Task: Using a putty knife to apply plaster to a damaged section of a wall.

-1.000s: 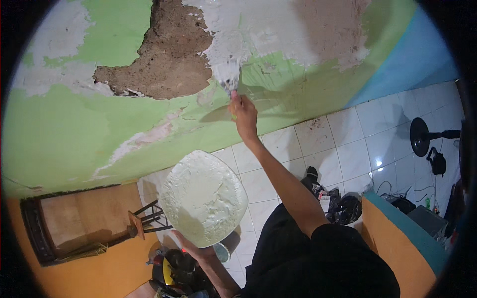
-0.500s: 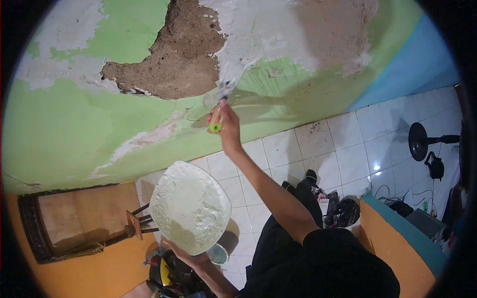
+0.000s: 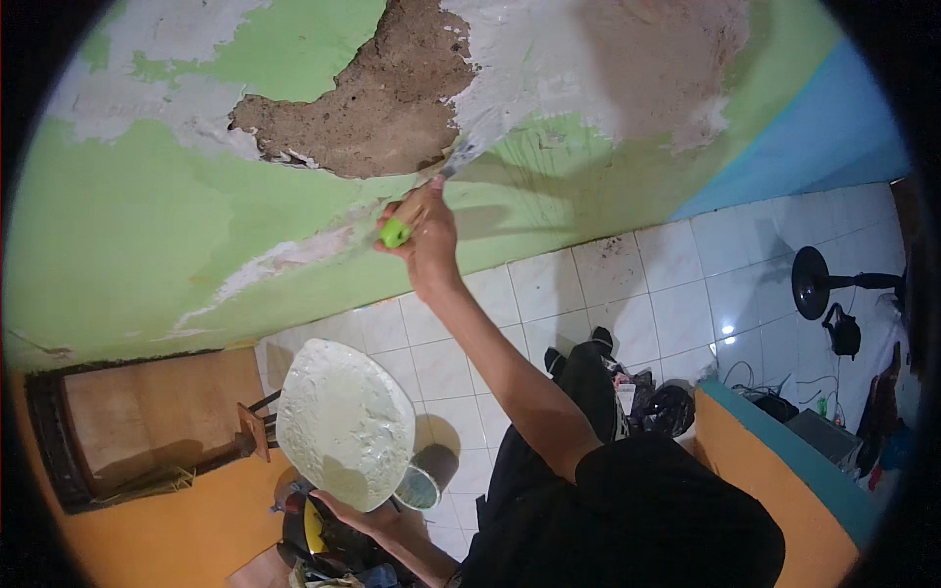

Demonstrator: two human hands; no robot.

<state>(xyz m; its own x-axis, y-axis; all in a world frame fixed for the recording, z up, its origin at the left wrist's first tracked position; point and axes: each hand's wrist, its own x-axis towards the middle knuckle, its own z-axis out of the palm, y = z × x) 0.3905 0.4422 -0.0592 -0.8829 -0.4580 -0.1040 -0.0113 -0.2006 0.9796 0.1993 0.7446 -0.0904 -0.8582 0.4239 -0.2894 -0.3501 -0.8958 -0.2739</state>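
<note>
My right hand [image 3: 423, 230] is wrapped round the handle of a putty knife [image 3: 396, 232] with a bright green butt end. Its blade lies against the green wall [image 3: 255, 196], at the lower right edge of a bare brown patch [image 3: 382, 113], where white putty [image 3: 510, 83] begins. Below and to the left, my left hand [image 3: 368, 519] holds up a rounded white board [image 3: 333, 346] from beneath at its near edge. White putty is spread across the board; most of my left fingers are hidden under it.
A bucket [image 3: 420, 487] stands on the tiled floor beside the board. A wooden stool [image 3: 253, 432] and a dark-framed wooden panel [image 3: 127, 421] are at left. Dark bags [image 3: 669, 410], a low orange wall [image 3: 745, 470], a black stand fan [image 3: 812, 282] and cables lie to the right.
My right hand has moved left along the wall, the knife blade now at the bare patch's lower edge. The board and my left hand sit lower and further left in view, which has also shifted.
</note>
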